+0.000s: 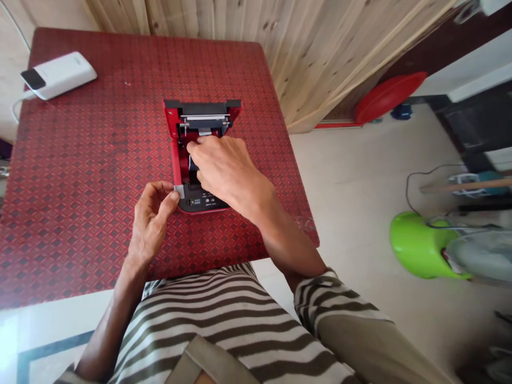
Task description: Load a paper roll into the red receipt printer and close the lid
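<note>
A small red and black receipt printer (200, 202) lies on the table with its lid (202, 109) raised at the back. My left hand (154, 210) pinches the printer's front left corner between thumb and fingers, where a small grey patch (179, 190) shows. Over the printer's inner bay, my right hand (228, 168) reaches down with curled fingers. Its fingertips are inside the bay, and what they hold, if anything, is hidden. A metal rod and a white strip run across the inside of the lid. Buttons and small labels mark the front panel.
The table (100, 160) has a red patterned cover. A white power bank (66, 74) with a cable lies at its back left. Behind is a wooden plank wall (224, 21). On the floor to the right are a green tub (416, 245) and a red basin (388, 98).
</note>
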The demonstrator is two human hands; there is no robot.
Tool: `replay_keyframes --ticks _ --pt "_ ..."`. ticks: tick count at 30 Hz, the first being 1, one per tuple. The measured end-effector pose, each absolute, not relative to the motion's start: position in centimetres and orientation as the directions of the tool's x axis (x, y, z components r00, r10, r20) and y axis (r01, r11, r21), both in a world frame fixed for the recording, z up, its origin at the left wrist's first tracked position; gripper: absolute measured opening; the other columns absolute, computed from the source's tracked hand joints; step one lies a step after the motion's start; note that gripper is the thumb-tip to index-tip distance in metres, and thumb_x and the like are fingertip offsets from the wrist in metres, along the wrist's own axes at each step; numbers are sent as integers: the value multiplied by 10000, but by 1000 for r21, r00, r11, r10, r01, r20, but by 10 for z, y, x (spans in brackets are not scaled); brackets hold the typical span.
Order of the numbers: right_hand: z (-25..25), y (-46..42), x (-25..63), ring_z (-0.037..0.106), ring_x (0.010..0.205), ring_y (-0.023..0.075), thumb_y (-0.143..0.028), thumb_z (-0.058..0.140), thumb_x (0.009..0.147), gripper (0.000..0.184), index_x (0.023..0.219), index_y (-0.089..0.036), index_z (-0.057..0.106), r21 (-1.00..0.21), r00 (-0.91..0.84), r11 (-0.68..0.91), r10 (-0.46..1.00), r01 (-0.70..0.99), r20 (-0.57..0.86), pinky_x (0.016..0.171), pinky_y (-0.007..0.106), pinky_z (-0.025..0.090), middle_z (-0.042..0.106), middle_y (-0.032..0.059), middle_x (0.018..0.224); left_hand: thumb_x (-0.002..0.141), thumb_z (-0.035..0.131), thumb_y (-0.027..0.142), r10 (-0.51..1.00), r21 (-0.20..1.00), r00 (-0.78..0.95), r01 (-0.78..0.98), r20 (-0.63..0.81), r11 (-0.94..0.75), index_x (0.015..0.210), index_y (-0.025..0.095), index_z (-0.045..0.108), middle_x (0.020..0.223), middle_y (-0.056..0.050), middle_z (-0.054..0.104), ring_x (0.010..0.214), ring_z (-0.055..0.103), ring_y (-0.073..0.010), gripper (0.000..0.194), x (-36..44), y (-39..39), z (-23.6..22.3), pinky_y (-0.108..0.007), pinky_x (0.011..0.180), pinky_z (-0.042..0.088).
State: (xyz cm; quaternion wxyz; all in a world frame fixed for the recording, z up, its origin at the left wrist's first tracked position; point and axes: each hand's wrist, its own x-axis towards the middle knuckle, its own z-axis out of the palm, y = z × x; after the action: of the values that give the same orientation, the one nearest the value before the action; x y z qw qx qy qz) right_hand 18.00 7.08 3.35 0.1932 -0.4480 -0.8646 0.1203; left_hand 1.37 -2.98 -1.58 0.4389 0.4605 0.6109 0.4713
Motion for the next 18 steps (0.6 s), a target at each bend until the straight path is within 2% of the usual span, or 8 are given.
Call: replay_keyframes --ticks 2,4,6,9,11,13,15,18 --pt "50 63 189 754 850 272 -29 559 949 224 1057 -141 719 -231 -564 574 818 785 116 808 426 603 778 139 1026 898 732 536 975 981 -203 155 -86 119 1095 222 675 1016 -39 705 927 657 -189 375 14 -28 -16 -336 845 519" --pt "65 56 205 751 855 271 -95 657 927 200 1105 -170 712 -232 -551 560 828 796 108 776 419 608 774 109 1087 891 745 542 976 980 -201 160 -85 119 1134 236 680 1088 -55 720 982 681 -208 396 13 -27 -15 -357 874 538" --pt "75 51 227 742 851 248 -140 743 885 202 1075 -201 713 -312 -497 529 849 789 182 758 396 609 768 64 1065 894 752 540 977 977 -191 168 -97 130 1147 263 692 1117 -50 736 987 698 -213 379 12 -27 -14 -356 867 553" --pt "75 44 266 667 674 150 -170 815 854 252 1071 -252 717 -509 -371 476 879 718 298 708 334 602 746 -21 928 914 735 551 979 969 -180 207 -97 134 1184 275 704 1126 -46 761 948 715 -210 388 10 -28 -13 -338 822 568" --pt "63 40 289 605 607 117 -204 835 851 269 1088 -260 722 -665 -280 400 917 631 285 635 302 573 723 -41 889 925 723 555 979 965 -186 228 -86 128 1204 251 706 1120 -56 770 925 712 -205 414 11 -28 -14 -327 798 567" --pt "44 38 304 595 635 116 -267 843 858 252 1083 -253 731 -780 -216 320 946 537 240 585 273 530 691 -33 878 926 721 554 976 965 -205 232 -72 120 1217 237 709 1107 -58 767 916 700 -200 430 13 -28 -15 -317 786 561" --pt "22 37 311 587 668 114 -292 837 862 263 1099 -252 731 -854 -174 249 966 456 189 549 240 471 656 -34 881 932 699 568 973 967 -225 231 -54 107 1255 248 705 1124 -57 755 939 691 -205 454 18 -26 -17 -321 791 559" --pt "-7 37 313 539 643 92 -245 824 846 260 1087 -242 724 -903 -108 171 984 394 140 557 224 428 654 -49 862 948 638 596 969 974 -249 219 1 55 1341 272 676 1203 -60 735 1032 682 -229 512 27 -22 -21 -357 856 557"
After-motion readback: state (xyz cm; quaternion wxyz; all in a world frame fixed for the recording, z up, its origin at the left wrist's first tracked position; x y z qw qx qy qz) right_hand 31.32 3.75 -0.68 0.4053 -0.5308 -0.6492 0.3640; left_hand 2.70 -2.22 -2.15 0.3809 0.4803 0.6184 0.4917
